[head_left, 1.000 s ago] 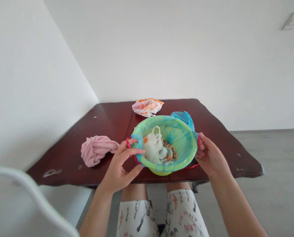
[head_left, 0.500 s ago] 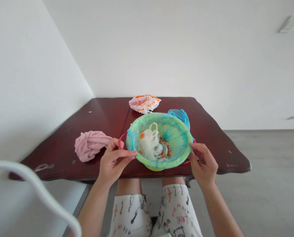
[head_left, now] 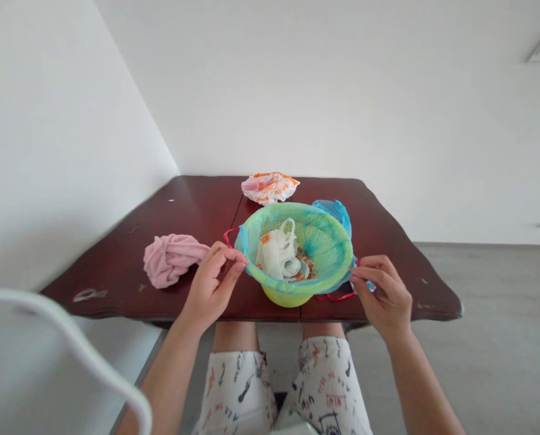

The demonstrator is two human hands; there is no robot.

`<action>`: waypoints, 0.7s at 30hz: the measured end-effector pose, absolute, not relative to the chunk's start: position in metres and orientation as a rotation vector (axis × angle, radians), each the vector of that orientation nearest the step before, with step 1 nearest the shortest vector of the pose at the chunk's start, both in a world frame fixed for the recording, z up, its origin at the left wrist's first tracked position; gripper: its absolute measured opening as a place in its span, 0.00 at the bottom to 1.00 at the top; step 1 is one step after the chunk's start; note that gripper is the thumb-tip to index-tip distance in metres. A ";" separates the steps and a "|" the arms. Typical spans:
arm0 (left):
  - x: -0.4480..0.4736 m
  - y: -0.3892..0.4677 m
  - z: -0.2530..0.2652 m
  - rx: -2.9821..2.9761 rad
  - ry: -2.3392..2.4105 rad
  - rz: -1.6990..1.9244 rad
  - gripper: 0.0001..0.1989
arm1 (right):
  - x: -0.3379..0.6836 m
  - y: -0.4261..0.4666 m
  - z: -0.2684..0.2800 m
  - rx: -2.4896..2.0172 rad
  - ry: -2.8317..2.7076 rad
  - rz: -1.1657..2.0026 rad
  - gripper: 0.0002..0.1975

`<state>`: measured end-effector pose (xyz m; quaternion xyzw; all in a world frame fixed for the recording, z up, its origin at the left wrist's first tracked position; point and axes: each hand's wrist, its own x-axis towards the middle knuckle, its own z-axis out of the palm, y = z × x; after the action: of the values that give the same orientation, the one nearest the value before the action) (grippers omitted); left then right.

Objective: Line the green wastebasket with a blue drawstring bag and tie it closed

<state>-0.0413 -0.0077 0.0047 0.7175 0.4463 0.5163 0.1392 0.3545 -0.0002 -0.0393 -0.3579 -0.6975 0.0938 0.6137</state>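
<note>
A green mesh plastic basket (head_left: 288,298) stands near the table's front edge. A thin blue trash bag (head_left: 335,251) lines it and folds over the rim, with a red drawstring (head_left: 335,298) looping out at both sides. Inside lie crumpled white plastic bags (head_left: 276,249) with orange print. At the rim's left side, my left hand (head_left: 210,284) pinches the trash bag's edge between thumb and fingers. My right hand (head_left: 385,296) pinches the bag's edge on the right, slightly outside the rim.
A twisted pink cloth (head_left: 172,260) lies left of the basket. Behind it sits a crumpled white-and-orange plastic bag (head_left: 270,188). Some blue plastic (head_left: 335,211) bulges at the basket's back right. The dark red table (head_left: 201,205) meets walls behind. A white curved tube (head_left: 79,344) crosses the lower left.
My right hand has drawn outward to the right, stretching the bag's edge off the rim. The fingers of my left hand have closed into a tighter pinch. The view has shifted slightly.
</note>
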 end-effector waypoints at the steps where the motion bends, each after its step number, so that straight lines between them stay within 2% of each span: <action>1: -0.040 -0.006 0.006 2.067 1.279 1.496 0.17 | 0.353 0.003 -0.037 -0.802 -1.614 0.195 0.11; 6: -0.034 -0.003 0.008 2.146 1.297 1.514 0.12 | 0.346 0.008 -0.037 -0.815 -1.654 0.060 0.10; 12: -0.033 -0.005 0.008 2.559 1.499 1.656 0.01 | 0.345 0.008 -0.037 -0.770 -1.716 -0.019 0.15; 17: -0.035 0.005 0.009 2.749 1.263 1.545 0.06 | 0.349 0.014 -0.038 -0.708 -1.714 -0.037 0.19; 21: -0.038 0.014 0.003 2.684 1.271 1.623 0.04 | 0.357 0.011 -0.039 -0.768 -1.822 0.015 0.18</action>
<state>-0.0377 0.0141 0.0026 0.7873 0.3728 0.4759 -0.1210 0.3569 0.0107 -0.0394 -0.3244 -0.7698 0.0062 0.5497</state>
